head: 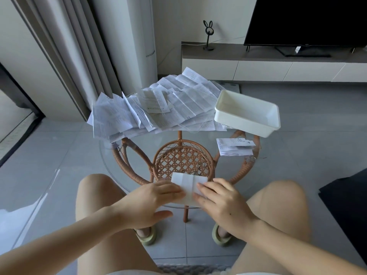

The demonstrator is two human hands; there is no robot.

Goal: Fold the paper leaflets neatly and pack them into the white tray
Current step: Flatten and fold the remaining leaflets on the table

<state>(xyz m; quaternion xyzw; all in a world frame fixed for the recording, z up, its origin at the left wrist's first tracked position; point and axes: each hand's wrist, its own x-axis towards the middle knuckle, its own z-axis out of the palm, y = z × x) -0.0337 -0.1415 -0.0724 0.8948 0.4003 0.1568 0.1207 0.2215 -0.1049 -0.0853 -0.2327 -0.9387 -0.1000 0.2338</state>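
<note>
A white folded paper leaflet [188, 185] was pressed flat under straight fingers of left hand [152, 197] and right hand [220, 203]; white plastic tray [238, 121] was set ahead, nearer the right.

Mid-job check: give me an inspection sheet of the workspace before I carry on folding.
Surface: round glass table on a rattan frame.
Job's things: loose leaflet pile at the far side; white tray at the right, looks empty; folded leaflets beside it; one leaflet under the hands.
Clutter: small shiny item near the right edge, unclear.
Hands: left hand and right hand press the leaflet flat.
Cables: thin white cable on the TV bench.
Surroundings: television, curtain, tiled floor.
</note>
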